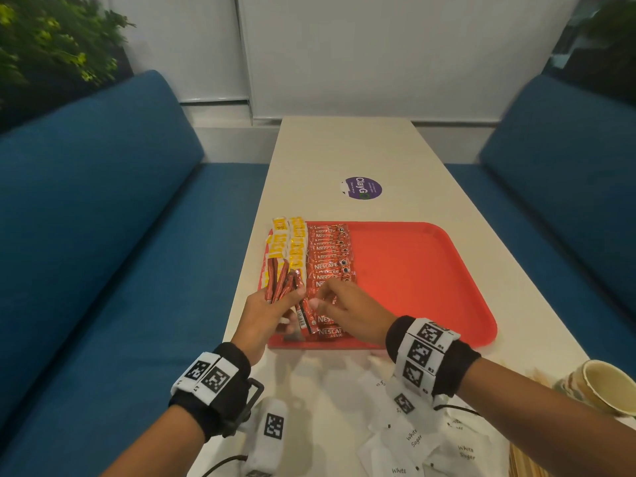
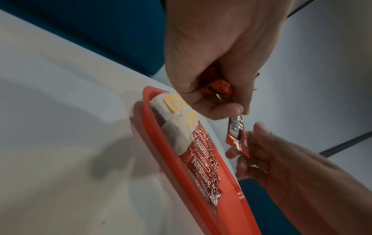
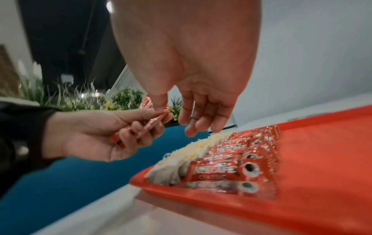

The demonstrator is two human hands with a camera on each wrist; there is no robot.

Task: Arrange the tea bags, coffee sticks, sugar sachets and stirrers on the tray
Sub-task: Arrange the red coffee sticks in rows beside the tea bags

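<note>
A red tray (image 1: pixel 430 270) lies on the white table. Along its left side sit tea bags (image 1: pixel 289 242) with yellow tags, and beside them a column of red Nescafe coffee sachets (image 1: pixel 330 256). Over the tray's near left corner, my left hand (image 1: pixel 275 304) grips a fanned bunch of red coffee sticks (image 1: pixel 280 280). My right hand (image 1: pixel 320 301) pinches one stick (image 1: pixel 303 315) of that bunch between thumb and forefinger. The left wrist view shows that stick (image 2: pixel 237 136) held at both ends. In the right wrist view, the right thumb meets the bunch (image 3: pixel 159 116).
White sugar sachets (image 1: pixel 413 442) lie scattered on the table's near edge. A paper cup (image 1: pixel 602 383) stands at the near right, with pale wooden sticks (image 1: pixel 526 463) below it. A purple sticker (image 1: pixel 361 188) is beyond the tray. Blue benches flank the table.
</note>
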